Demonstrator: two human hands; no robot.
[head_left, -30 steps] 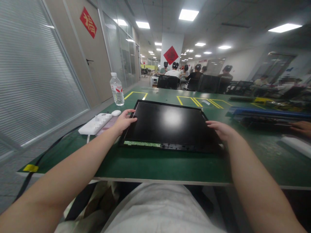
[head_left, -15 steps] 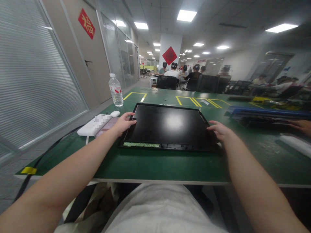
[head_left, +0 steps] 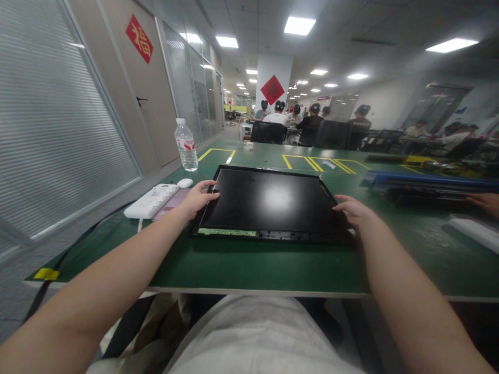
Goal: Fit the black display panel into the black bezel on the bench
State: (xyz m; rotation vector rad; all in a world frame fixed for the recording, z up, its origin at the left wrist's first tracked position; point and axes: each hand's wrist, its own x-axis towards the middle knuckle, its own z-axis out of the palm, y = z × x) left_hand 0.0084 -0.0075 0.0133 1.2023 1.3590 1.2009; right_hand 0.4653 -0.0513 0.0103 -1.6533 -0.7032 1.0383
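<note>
Green tabletop (head_left: 257, 267) is under everything, and bright lights (head_left: 299, 25) shine above. On it, the black screen (head_left: 268, 200) is right in front of me, between my two hands. My left hand (head_left: 198, 198) is partly open, with the thumb apart from the fingers, and it holds the left edge. My right hand (head_left: 356, 211) is partly open too, and it holds the right edge with its fingertips. I can't tell how hard either one squeezes. A second ago, the far left corner looked a bit higher or farther away. Since then it has come down or nearer, and now hardly anything moves, so I think the screen has settled. A thin green strip (head_left: 226, 232) shows along its near side. Left of the screen are a white box (head_left: 140, 208) with a cord, a little white round thing (head_left: 184, 183) and a water bottle (head_left: 187, 156), standing up. Way over to the right, somebody else's hand (head_left: 486, 201) is near a blurry blue and black pile (head_left: 413, 183).
</note>
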